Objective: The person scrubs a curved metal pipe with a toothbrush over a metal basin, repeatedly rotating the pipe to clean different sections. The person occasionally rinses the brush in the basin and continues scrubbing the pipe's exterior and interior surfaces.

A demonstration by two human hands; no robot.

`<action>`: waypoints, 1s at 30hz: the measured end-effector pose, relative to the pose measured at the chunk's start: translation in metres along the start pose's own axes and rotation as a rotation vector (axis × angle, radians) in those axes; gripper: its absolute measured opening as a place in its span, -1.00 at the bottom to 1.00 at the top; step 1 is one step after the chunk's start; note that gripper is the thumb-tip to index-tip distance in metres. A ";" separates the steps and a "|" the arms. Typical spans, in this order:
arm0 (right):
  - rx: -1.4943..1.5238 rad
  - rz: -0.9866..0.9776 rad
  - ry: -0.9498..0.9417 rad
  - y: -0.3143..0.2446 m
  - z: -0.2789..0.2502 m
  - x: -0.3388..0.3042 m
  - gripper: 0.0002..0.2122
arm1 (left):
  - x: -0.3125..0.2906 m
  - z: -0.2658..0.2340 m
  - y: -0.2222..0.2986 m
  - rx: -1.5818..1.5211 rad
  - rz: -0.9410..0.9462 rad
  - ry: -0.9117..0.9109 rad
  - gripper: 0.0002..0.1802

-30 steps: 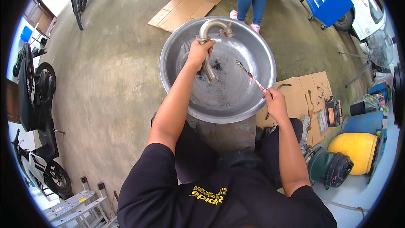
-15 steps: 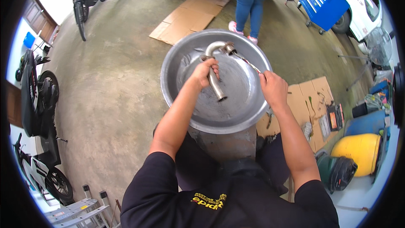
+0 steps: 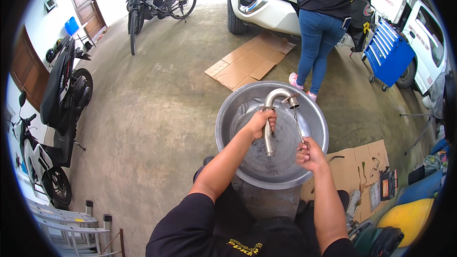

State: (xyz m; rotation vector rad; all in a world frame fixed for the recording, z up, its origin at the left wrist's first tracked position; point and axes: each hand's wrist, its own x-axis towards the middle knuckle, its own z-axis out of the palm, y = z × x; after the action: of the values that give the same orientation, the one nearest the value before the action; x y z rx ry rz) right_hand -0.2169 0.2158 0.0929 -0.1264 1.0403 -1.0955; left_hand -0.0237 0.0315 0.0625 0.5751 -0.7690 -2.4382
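Note:
A bent, U-shaped steel exhaust pipe with flanges is held above a wide grey metal basin. My left hand is closed around its straight leg, just below a flange. My right hand pinches a thin metal rod near the basin's right side. The rod's far end meets the pipe's flanged opening; whether its tip is inside I cannot tell. Dark bits lie scattered on the basin floor below the pipe.
Flattened cardboard at right carries small parts and a tool case. More cardboard lies beyond the basin. A person in jeans stands by a white vehicle. A blue tool cart and parked motorbikes flank the floor.
The view has tilted up, lowering the scene. My right hand has come closer to me and the rod stands steeper. The pipe's flanged opening points more downward, and dark bits show in the basin.

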 end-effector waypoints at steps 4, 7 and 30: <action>-0.074 -0.089 0.071 -0.005 0.009 -0.007 -0.69 | 0.000 -0.003 -0.001 -0.019 -0.016 0.022 -0.86; -0.253 -0.198 0.211 -0.007 0.023 -0.013 -0.70 | 0.000 -0.005 -0.002 -0.008 -0.016 0.041 -0.87; -1.632 -0.809 0.820 -0.020 0.046 -0.028 -0.72 | -0.002 -0.007 0.003 -0.042 -0.048 0.060 -0.90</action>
State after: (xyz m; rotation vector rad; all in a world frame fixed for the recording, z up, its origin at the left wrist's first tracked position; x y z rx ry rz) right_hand -0.1974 0.2095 0.1466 -1.6092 2.5652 -0.6566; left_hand -0.0174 0.0283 0.0595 0.6546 -0.6860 -2.4623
